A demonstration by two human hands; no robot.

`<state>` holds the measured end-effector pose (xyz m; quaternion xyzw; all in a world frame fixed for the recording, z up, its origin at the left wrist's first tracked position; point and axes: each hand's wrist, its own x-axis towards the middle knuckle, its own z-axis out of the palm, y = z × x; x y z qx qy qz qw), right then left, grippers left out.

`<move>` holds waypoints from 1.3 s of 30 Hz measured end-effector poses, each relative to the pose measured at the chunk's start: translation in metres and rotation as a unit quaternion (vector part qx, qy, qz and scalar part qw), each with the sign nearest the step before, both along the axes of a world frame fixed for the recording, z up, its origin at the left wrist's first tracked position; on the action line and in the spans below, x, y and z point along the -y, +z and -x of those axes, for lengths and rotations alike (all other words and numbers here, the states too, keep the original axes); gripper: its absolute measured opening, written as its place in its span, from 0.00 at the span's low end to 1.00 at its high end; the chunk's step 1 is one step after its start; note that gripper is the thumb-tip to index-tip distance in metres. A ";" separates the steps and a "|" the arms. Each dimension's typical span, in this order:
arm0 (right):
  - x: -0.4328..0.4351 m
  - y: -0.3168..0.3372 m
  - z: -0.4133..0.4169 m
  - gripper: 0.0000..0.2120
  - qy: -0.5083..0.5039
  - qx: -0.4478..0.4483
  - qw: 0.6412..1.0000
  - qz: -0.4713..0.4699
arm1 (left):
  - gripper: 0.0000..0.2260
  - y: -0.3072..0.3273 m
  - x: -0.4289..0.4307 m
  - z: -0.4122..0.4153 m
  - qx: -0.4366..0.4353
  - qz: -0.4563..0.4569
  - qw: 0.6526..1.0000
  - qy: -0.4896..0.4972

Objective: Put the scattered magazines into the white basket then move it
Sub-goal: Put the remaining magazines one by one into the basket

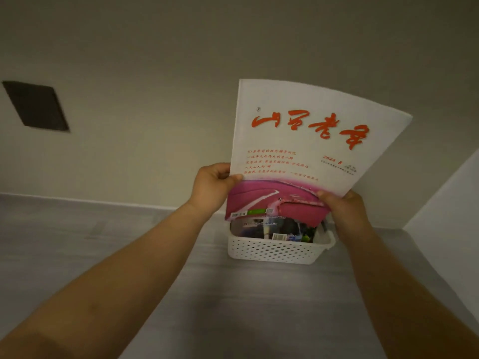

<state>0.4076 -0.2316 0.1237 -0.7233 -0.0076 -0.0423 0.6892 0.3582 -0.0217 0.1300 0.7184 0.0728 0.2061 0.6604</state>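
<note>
A white magazine (305,141) with red brush lettering and a pink lower band stands upright, its bottom edge just above the white perforated basket (274,251) on the grey floor. My left hand (211,189) grips its lower left edge. My right hand (346,213) grips its lower right corner. Inside the basket lies another magazine (272,228) with a dark cover, partly hidden by the one I hold.
The basket stands close to a pale wall (155,99) near a corner, with a second wall (451,203) on the right. A dark rectangular panel (35,106) is set in the wall at far left. Grey floor (77,242) stretches to the left.
</note>
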 end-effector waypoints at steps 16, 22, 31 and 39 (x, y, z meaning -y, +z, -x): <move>0.034 -0.059 -0.046 0.16 -0.008 -0.051 0.998 0.027 | 0.11 -0.058 0.023 -0.043 -0.094 -0.074 0.993 0.011; 0.009 -0.087 -0.047 0.18 -0.022 -0.054 0.988 0.142 | 0.04 -0.087 0.010 -0.035 -0.132 -0.238 0.957 0.099; 0.022 -0.095 -0.062 0.39 -0.084 -0.008 0.938 0.336 | 0.34 -0.096 0.001 -0.051 -0.322 -0.007 0.945 -0.052; 0.046 -0.096 -0.085 0.19 0.195 -0.213 0.947 0.143 | 0.25 -0.106 -0.008 -0.062 -0.265 0.113 0.937 -0.198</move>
